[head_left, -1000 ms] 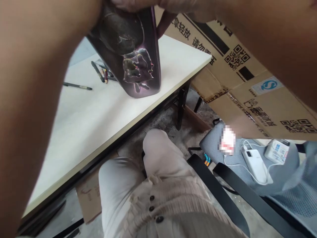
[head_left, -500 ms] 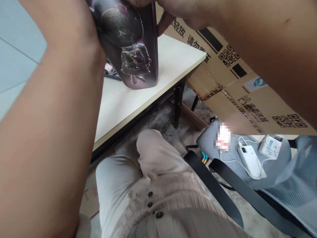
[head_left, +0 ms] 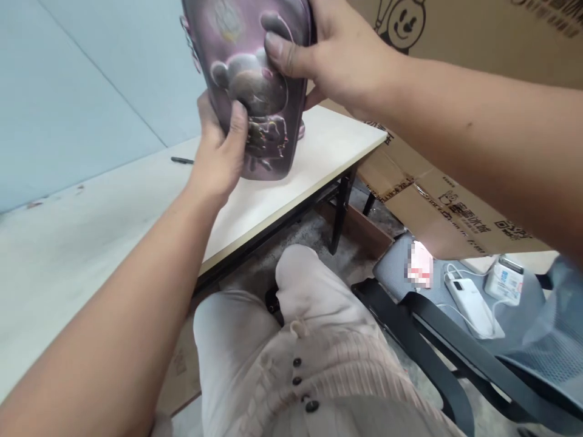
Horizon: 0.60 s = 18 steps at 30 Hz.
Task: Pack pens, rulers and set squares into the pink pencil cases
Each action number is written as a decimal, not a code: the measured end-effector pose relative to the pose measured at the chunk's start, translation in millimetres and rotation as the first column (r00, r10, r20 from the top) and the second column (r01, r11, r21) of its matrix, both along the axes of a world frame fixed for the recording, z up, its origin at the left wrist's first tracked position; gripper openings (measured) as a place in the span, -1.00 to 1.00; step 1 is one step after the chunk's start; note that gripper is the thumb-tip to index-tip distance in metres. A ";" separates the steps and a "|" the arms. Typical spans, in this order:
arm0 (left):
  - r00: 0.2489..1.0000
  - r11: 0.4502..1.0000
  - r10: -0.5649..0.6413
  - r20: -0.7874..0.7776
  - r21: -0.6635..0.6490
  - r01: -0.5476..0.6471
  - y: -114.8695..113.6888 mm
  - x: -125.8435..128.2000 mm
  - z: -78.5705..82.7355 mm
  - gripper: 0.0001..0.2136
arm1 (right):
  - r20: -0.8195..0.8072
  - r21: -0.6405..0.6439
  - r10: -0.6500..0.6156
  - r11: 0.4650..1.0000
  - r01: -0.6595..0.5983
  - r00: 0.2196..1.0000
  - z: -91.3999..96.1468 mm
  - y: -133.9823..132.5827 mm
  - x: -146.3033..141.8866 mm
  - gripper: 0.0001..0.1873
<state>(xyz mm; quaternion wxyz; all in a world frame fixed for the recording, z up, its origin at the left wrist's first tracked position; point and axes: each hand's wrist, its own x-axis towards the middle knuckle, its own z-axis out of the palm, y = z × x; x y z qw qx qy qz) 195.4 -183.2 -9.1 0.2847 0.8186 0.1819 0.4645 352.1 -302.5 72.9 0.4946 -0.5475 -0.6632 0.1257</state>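
Observation:
Both my hands hold a dark purple hard-shell pencil case (head_left: 255,85) with a raised cartoon bear on its front. It is tilted above the white table (head_left: 255,209), and its top runs out of the frame. My left hand (head_left: 223,136) grips the lower left side, thumb flat on the front. At the upper right edge, my right hand (head_left: 323,54) is closed on the case with its thumb on the bear. The fingers behind it are mostly hidden. A small pink thing (head_left: 301,129) shows partly behind the case. On the table to the left lies a dark pen (head_left: 182,160).
A large printed cardboard box (head_left: 437,206) stands to the right of the table. Beside me is a grey mesh chair (head_left: 396,261) with black armrests. On its seat lie a white power bank (head_left: 471,306), cables and a white box-shaped item (head_left: 504,280). A pale wall is behind the table.
The pencil case now shows more of its front. My left hand has come into view on its lower side, and my right thumb now lies on the front. The view has shifted left.

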 end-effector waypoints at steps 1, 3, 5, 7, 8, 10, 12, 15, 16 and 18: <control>0.999 0.998 0.026 -0.024 0.049 -0.025 0.9 -18.6 4.5 -0.45 | -0.061 0.004 0.025 1.000 -0.025 0.998 3.4 6.8 -11.2 -0.74; 0.984 0.981 0.166 -0.064 0.112 -0.158 2.3 -59.9 14.5 -0.45 | -0.168 0.013 0.073 0.997 -0.072 0.983 8.3 25.5 -36.4 -0.76; 0.932 0.933 0.348 -0.097 0.133 -0.335 2.3 -104.6 23.2 -0.48 | -0.260 0.005 0.121 0.992 -0.124 0.958 9.6 49.4 -67.0 -0.74; 0.856 0.862 0.502 -0.125 0.145 -0.485 1.0 -150.9 28.1 -0.49 | -0.326 -0.019 0.184 0.979 -0.201 0.927 6.6 75.4 -104.7 -0.70; 0.810 0.819 0.572 -0.131 0.150 -0.554 0.2 -174.5 28.6 -0.48 | -0.351 -0.029 0.214 0.971 -0.239 0.912 3.4 88.0 -126.5 -0.69; 0.713 0.728 0.686 -0.148 0.140 -0.671 -1.1 -222.7 25.6 -0.49 | -0.387 -0.072 0.260 0.948 -0.311 0.884 -5.8 110.5 -174.5 -0.68; 0.622 0.643 0.762 -0.182 0.101 -0.759 -2.2 -271.5 18.1 -0.50 | -0.408 -0.139 0.290 0.917 -0.373 0.866 -18.0 127.9 -225.8 -0.68; 0.510 0.536 0.820 -0.260 0.035 -0.844 -4.8 -340.0 2.9 -0.51 | -0.421 -0.255 0.341 0.845 -0.470 0.841 -39.0 145.5 -299.3 -0.64; 0.481 0.507 0.829 -0.286 0.020 -0.862 -5.8 -359.6 -2.1 -0.51 | -0.421 -0.287 0.354 0.821 -0.493 0.835 -46.4 150.0 -321.3 -0.62; 0.436 0.462 0.835 -0.335 -0.003 -0.887 -7.0 -392.3 -11.1 -0.53 | -0.408 -0.352 0.366 0.782 -0.514 0.837 -61.6 158.9 -360.2 -0.61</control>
